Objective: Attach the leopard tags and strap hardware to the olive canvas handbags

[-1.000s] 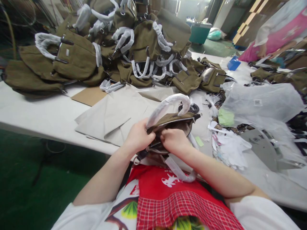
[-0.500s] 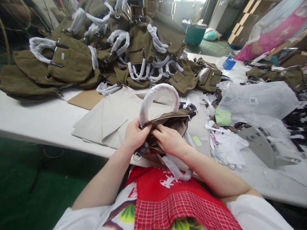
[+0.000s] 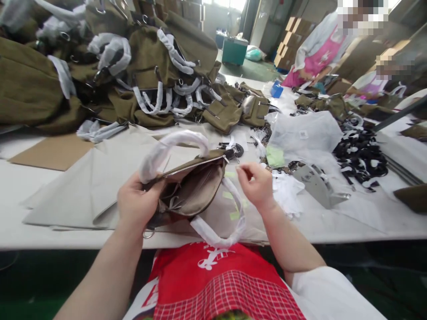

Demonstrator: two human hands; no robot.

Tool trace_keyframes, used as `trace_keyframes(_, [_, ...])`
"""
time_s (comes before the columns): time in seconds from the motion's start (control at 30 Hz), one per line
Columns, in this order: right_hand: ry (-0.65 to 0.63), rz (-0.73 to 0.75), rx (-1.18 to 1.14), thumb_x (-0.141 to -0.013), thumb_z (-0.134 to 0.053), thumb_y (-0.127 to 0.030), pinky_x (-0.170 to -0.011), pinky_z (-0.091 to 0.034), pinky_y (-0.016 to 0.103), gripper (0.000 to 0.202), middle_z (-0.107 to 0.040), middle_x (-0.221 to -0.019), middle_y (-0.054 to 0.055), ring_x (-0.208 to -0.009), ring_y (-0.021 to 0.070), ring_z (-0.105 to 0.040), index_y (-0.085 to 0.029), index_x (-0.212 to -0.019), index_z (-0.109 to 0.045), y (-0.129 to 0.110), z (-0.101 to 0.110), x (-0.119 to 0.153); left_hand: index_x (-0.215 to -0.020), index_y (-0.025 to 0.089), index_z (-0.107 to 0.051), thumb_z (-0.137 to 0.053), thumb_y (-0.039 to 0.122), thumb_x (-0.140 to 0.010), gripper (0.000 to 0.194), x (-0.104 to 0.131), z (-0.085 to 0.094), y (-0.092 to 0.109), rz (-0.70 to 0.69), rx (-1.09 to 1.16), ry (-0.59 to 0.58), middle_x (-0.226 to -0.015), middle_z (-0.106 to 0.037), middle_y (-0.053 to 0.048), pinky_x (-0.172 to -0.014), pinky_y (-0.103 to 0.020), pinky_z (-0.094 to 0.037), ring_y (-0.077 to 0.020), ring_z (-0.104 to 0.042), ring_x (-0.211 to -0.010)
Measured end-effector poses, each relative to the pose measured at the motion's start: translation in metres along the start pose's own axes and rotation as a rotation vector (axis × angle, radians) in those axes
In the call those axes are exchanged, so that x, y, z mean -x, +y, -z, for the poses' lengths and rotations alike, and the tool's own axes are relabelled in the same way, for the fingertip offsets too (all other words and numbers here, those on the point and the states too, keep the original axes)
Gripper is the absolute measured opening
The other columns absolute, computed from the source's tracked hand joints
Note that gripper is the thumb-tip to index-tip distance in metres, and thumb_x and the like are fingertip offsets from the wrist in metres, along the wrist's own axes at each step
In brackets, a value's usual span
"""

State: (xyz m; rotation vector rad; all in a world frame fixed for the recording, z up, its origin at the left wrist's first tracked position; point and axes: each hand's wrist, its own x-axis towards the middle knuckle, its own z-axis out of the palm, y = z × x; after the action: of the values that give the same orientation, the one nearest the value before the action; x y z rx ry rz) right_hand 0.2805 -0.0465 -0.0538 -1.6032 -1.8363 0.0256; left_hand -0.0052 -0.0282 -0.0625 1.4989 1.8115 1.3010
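An olive-brown handbag [image 3: 200, 186] lies unzipped in front of me, its lighter lining showing. Both its handles are wrapped in white film; one arches up at the back, the other [image 3: 238, 222] droops towards my apron. My left hand [image 3: 138, 200] grips the bag's left rim near the zip, thumb on top. To the right of the bag, apart from it, my right hand [image 3: 255, 184] is raised with thumb and forefinger pinched together; what they hold, if anything, is too small to make out. Under the bag are pale flat sheets [image 3: 80, 186].
Olive bags [image 3: 140, 58] are heaped at the back left, beside a brown cardboard piece [image 3: 50, 151]. Rightward lie a clear plastic bag [image 3: 303, 133], white gloves [image 3: 287, 191], a grey metal plate [image 3: 315, 184] and black straps [image 3: 362, 151]. Co-workers [image 3: 316, 58] stand at the far right.
My right hand has come out of the bag and moved right, fingers pinched. The bag's mouth now gapes wider, with my left hand still on its rim. My view has turned right.
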Motion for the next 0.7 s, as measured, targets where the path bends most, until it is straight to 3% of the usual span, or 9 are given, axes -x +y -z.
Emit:
trace_keyframes(0.07, [-0.107, -0.19, 0.175, -0.098, -0.039, -0.032, -0.075, -0.046, 0.027, 0.028, -0.067, -0.09, 0.007, -0.078, 0.0165, -0.062, -0.016, -0.101, -0.062, 0.037, -0.006, -0.002, -0.089, 0.017, -0.071, -0.071, 0.034, -0.064, 0.03, -0.004, 0.0, 0.0, 0.077, 0.066, 0.029, -0.08, -0.072, -0.001, -0.071, -0.029, -0.051, -0.0207, -0.066, -0.077])
trace_keyframes(0.17, [-0.384, -0.235, 0.31, -0.093, -0.05, -0.027, -0.084, -0.046, 0.028, 0.024, -0.067, -0.104, 0.01, -0.093, 0.019, -0.063, -0.015, -0.111, -0.062, 0.07, -0.034, -0.004, -0.089, 0.017, -0.071, -0.072, 0.035, -0.062, 0.032, -0.006, -0.003, 0.004, 0.1, 0.098, 0.02, -0.079, -0.071, -0.002, -0.071, -0.03, -0.051, -0.0209, -0.066, -0.076])
trace_keyframes(0.3, [-0.524, -0.18, 0.341, -0.089, -0.054, -0.016, -0.092, -0.044, 0.028, 0.023, -0.064, -0.113, 0.016, -0.11, 0.0211, -0.058, -0.012, -0.109, -0.065, 0.072, -0.077, -0.007, -0.089, 0.018, -0.071, -0.074, 0.034, -0.062, 0.032, -0.002, -0.005, 0.01, 0.11, 0.13, -0.015, -0.081, -0.072, -0.002, -0.073, -0.031, -0.052, -0.0217, -0.066, -0.079])
trace_keyframes(0.4, [-0.569, -0.172, 0.351, -0.09, -0.047, -0.009, -0.09, -0.045, 0.03, 0.022, -0.065, -0.106, 0.02, -0.107, 0.0225, -0.06, -0.007, -0.096, -0.068, 0.07, -0.089, -0.015, -0.089, 0.019, -0.071, -0.075, 0.035, -0.062, 0.032, -0.001, 0.0, 0.011, 0.141, 0.173, -0.048, -0.081, -0.071, -0.001, -0.073, -0.03, -0.051, -0.0206, -0.065, -0.077])
trace_keyframes(0.53, [-0.54, -0.186, 0.31, -0.09, -0.044, -0.009, -0.083, -0.048, 0.03, 0.026, -0.069, -0.096, 0.019, -0.093, 0.0219, -0.066, -0.006, -0.09, -0.07, 0.079, -0.07, -0.039, -0.087, 0.016, -0.07, -0.075, 0.036, -0.061, 0.033, -0.004, 0.007, 0.007, 0.142, 0.225, -0.067, -0.081, -0.071, -0.002, -0.073, -0.03, -0.051, -0.0208, -0.065, -0.077])
trace_keyframes(0.63, [-0.45, -0.189, 0.25, -0.097, -0.034, -0.018, -0.079, -0.05, 0.027, 0.036, -0.071, -0.091, 0.013, -0.086, 0.0179, -0.068, -0.009, -0.108, -0.067, 0.077, -0.037, -0.056, -0.087, 0.015, -0.069, -0.076, 0.036, -0.06, 0.035, -0.007, 0.007, 0.005, 0.141, 0.259, -0.079, -0.082, -0.071, -0.003, -0.075, -0.03, -0.05, -0.0208, -0.065, -0.078])
trace_keyframes(0.7, [-0.339, -0.149, 0.12, -0.1, -0.027, -0.026, -0.077, -0.051, 0.026, 0.042, -0.071, -0.087, 0.01, -0.08, 0.0158, -0.068, -0.01, -0.118, -0.061, 0.061, -0.012, -0.06, -0.087, 0.015, -0.069, -0.076, 0.035, -0.06, 0.034, -0.008, 0.003, 0.006, 0.154, 0.287, -0.096, -0.081, -0.071, -0.003, -0.074, -0.029, -0.05, -0.0199, -0.064, -0.077])
